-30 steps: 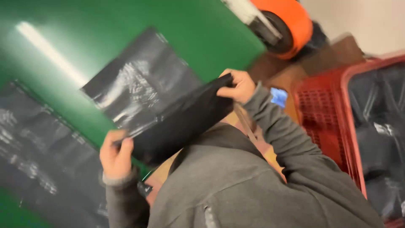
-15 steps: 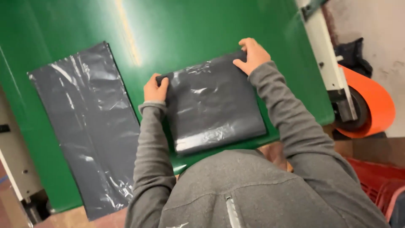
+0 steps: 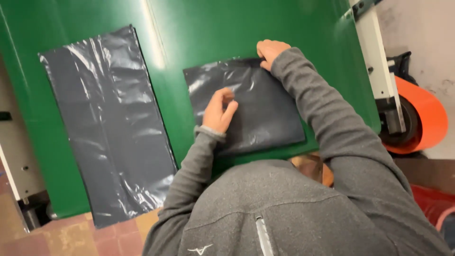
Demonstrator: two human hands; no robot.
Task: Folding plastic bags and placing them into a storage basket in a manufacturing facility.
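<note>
A dark grey plastic bag [image 3: 256, 106], folded to a compact rectangle, lies flat on the green table [image 3: 199, 38], a little right of the middle and close to the table's near edge. The left hand [image 3: 219, 110] rests on the bag's left half with its fingers [image 3: 226, 95] curled loosely inward, the thumb raised toward them; the fingertips seem to pinch or touch the film, but I cannot tell whether any of it is truly caught between them. The right hand [image 3: 270, 51] sits at the bag's far right corner, palm down, fingers bent and pressing that corner against the table rather than closing round it. Both arms wear grey sleeves, and the grey hooded top of the person fills the lower part of the view, hiding the bag's near edge in part. A second dark grey bag [image 3: 109, 123], much longer and spread out flat, lies well apart to the left, its film creased and shiny, its near end reaching past the table's front edge. At the right side of the table stands a white metal frame [image 3: 377, 66], and just beyond it an orange roll [image 3: 424, 118] on a black hub. A strip of reddish tiled floor [image 3: 71, 237] shows at lower left
</note>
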